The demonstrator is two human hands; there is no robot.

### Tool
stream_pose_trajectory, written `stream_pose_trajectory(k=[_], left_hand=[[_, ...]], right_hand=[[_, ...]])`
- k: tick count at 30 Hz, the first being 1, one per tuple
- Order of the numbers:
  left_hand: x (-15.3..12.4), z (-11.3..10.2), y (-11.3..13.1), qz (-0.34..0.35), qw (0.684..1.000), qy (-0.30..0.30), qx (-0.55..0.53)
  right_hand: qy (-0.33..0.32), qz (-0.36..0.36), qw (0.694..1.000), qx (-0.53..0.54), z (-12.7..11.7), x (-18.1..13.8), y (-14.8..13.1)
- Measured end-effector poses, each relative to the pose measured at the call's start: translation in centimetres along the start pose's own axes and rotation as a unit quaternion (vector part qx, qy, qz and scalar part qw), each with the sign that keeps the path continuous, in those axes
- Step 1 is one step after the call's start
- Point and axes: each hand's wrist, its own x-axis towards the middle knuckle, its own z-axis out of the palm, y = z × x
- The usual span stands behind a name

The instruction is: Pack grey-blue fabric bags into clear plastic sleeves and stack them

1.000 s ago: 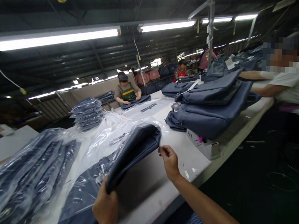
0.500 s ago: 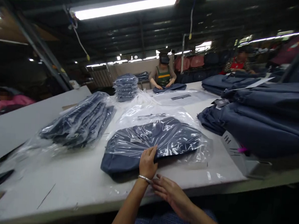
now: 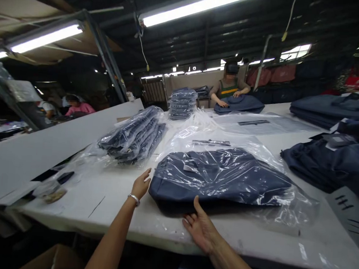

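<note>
A folded navy garment in a clear plastic bag [image 3: 222,179] lies flat on the white table [image 3: 81,193] in front of me. My left hand [image 3: 141,184], with a silver bangle at the wrist, rests open beside the bag's left end, fingers stretched toward it. My right hand [image 3: 200,226] lies open at the bag's near edge, thumb touching the dark fabric, fingers flat on the table. Neither hand holds anything.
A heap of bagged navy garments [image 3: 133,133] lies to the left, a neat stack [image 3: 182,103] farther back. Loose navy garments [image 3: 326,159] pile at the right. Empty clear bags [image 3: 216,136] lie behind. A co-worker [image 3: 229,87] folds cloth at the far end.
The view has swung left. My left hand slid off the top of the bagged garment to its left end; my right hand moved from under my left wrist to the bag's near edge.
</note>
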Motion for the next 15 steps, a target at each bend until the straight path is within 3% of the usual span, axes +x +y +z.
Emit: stream_pose_trajectory(k=[5,9,15], left_hand=[[3.3,2.4,-3.0,0.005,0.999,-0.041,-0.035],[4.1,3.0,-3.7,0.006,0.999,-0.019,-0.037],[3.1,2.8,-3.6,-0.008,0.998,0.032,-0.062]], right_hand=[[0.053,-0.025,0.998,0.030,1.1,2.6,0.6],[0.071,-0.064,0.991,0.095,1.1,4.3,0.8],[0.034,-0.116,0.986,0.117,1.0,4.0,0.2]])
